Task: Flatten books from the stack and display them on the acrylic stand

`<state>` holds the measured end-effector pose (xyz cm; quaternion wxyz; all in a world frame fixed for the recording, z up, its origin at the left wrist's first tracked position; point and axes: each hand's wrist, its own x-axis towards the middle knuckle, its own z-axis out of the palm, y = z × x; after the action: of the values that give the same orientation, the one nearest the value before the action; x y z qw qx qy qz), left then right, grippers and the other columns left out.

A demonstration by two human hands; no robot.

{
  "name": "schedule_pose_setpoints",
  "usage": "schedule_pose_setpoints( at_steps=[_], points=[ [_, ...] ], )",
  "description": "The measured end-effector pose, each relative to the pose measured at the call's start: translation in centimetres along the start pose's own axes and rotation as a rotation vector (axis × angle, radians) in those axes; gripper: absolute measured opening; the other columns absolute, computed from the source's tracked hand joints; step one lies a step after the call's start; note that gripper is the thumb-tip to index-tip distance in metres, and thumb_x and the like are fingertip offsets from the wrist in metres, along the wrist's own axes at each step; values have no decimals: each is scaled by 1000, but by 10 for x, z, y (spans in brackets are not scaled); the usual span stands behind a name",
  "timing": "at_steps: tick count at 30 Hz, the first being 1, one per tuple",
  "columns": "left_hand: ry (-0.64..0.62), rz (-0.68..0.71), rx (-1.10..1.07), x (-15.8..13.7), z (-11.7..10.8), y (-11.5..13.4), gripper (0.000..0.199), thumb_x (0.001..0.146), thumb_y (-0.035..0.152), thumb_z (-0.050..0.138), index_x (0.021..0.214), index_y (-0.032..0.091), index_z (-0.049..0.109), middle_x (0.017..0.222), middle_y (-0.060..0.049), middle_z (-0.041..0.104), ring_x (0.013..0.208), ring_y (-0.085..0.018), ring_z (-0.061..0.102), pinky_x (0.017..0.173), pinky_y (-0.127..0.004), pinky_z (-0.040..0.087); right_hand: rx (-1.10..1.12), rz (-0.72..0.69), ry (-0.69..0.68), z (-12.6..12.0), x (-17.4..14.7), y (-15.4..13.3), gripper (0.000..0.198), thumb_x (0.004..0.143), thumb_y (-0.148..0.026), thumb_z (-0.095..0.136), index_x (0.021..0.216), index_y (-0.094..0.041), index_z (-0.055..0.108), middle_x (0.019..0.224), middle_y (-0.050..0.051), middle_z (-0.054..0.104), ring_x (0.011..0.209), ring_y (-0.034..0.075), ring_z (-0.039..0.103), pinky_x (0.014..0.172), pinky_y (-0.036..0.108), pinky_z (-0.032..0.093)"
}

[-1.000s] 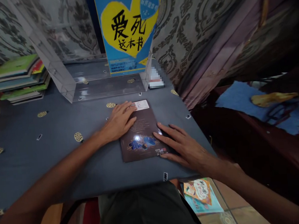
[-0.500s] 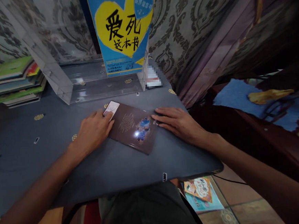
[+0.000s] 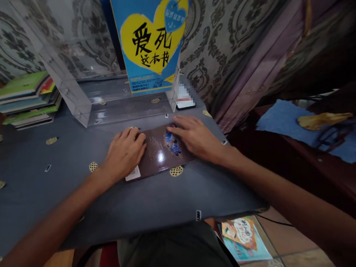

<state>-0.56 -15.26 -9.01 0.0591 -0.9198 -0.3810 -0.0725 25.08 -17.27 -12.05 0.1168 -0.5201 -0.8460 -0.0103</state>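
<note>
A thin dark brown book [image 3: 155,151] lies flat on the table, its back cover up, with pale print, a blue picture and a white barcode label [image 3: 133,173] at its lower left corner. Over the left end of the book, my left hand [image 3: 125,152] has its fingers bent and closed on the edge; the thumb is hidden. My right hand [image 3: 197,140] rests on the right end, palm down, fingers stretched out and part of the cover under it.
Behind the book stands a clear acrylic rack [image 3: 82,112] holding a blue book with a yellow heart [image 3: 151,49]. A phone [image 3: 185,98] lies beside it. Stacked books [image 3: 27,100] sit at the back left. More books [image 3: 243,237] are on the floor by the table edge.
The brown book has turned counterclockwise, and its label end has swung towards me. My right hand has moved left, onto the cover. My left hand has shifted slightly right.
</note>
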Motion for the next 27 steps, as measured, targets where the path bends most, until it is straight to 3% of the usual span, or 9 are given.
schedule_pose_setpoints(
  at_steps=[2, 4, 8, 16, 22, 27],
  points=[
    [32, 23, -46, 3, 16, -4, 21, 102, 22, 43, 108, 16, 63, 118, -15, 66, 108, -30, 62, 88, -44, 52, 45, -62, 42, 2, -9, -38, 47, 99, -7, 42, 143, -10, 58, 154, 22, 52, 145, 34, 47, 116, 56, 42],
    [81, 28, -89, 3, 30, -9, 23, 103, 21, 40, 112, 16, 61, 122, -15, 65, 111, -29, 62, 89, -43, 52, 136, -239, 2, 7, -18, -79, 45, 103, -17, 47, 147, -9, 53, 157, 21, 49, 150, 31, 40, 120, 52, 41],
    [177, 43, -152, -2, 45, -17, 26, 104, 23, 39, 122, 18, 58, 129, -14, 64, 117, -27, 61, 93, -43, 52, 243, -380, -21, 12, -29, -126, 74, 97, -46, 64, 150, 1, 43, 160, 31, 37, 155, 36, 27, 122, 52, 38],
    [190, 29, -215, -4, 42, -14, 29, 104, 22, 39, 124, 16, 59, 130, -17, 64, 119, -31, 62, 98, -49, 51, 184, -378, -74, 14, -51, -109, 76, 101, -51, 55, 150, 6, 42, 161, 28, 37, 154, 35, 30, 126, 51, 31],
    [175, 21, -232, -3, 41, -13, 31, 104, 25, 38, 125, 18, 59, 131, -17, 64, 119, -33, 61, 99, -54, 51, 177, -282, -67, 11, -70, -98, 75, 99, -48, 59, 149, 5, 43, 160, 29, 38, 154, 34, 31, 125, 52, 34],
    [177, 28, -224, -3, 40, -13, 31, 104, 25, 38, 125, 18, 59, 131, -17, 64, 118, -33, 62, 96, -54, 53, 185, -183, -52, 5, -85, -78, 75, 100, -42, 59, 157, 0, 34, 161, 27, 37, 155, 33, 27, 123, 54, 37]
  ],
)
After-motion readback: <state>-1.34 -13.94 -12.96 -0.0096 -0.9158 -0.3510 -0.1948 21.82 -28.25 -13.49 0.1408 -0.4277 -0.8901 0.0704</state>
